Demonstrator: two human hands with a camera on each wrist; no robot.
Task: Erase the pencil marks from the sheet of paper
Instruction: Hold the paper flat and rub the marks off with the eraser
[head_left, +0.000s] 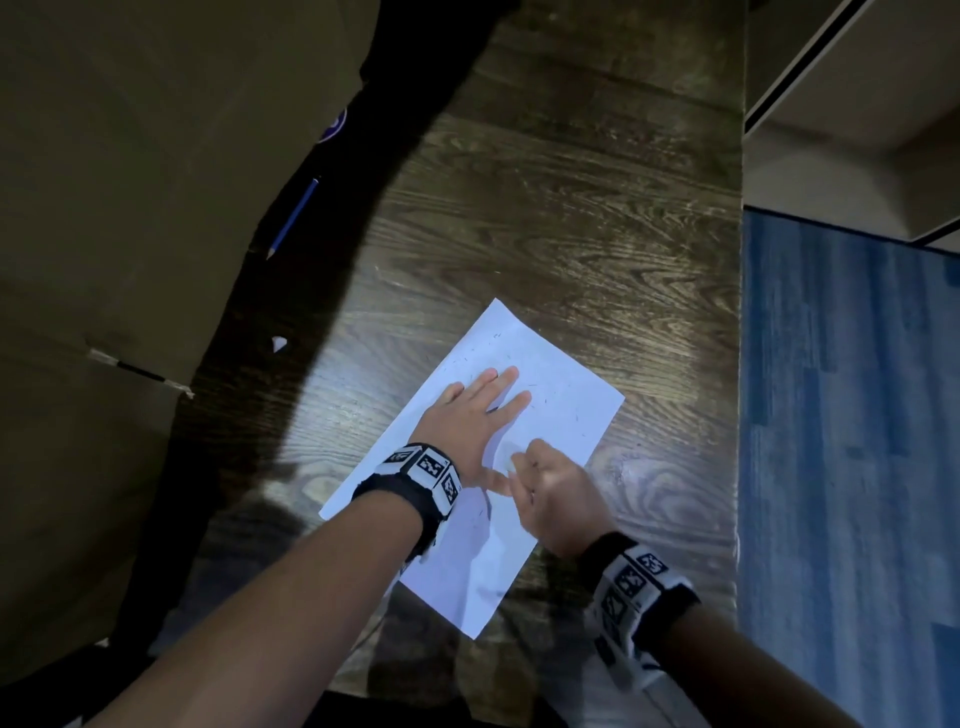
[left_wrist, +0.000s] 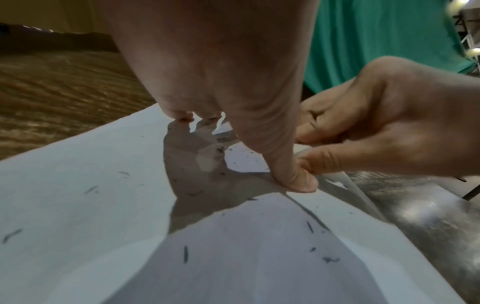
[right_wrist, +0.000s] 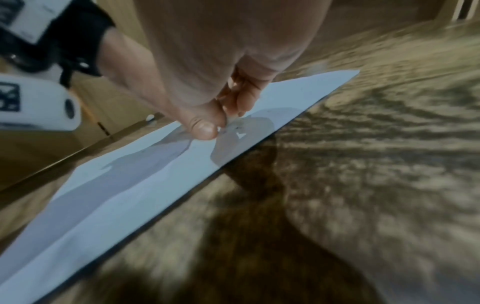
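A white sheet of paper lies slanted on the dark wooden table. Dark eraser crumbs and faint marks are scattered over the sheet. My left hand lies flat on the sheet with straight, spread fingers and holds it down; its thumb presses the paper. My right hand is just right of that thumb, near the sheet's right edge. Its curled fingers and thumb pinch a small pale eraser against the paper. The eraser is almost wholly hidden.
A blue pencil lies far left on a dark strip, beside brown cardboard. A small white scrap lies left of the sheet. The table's right edge drops to a blue floor.
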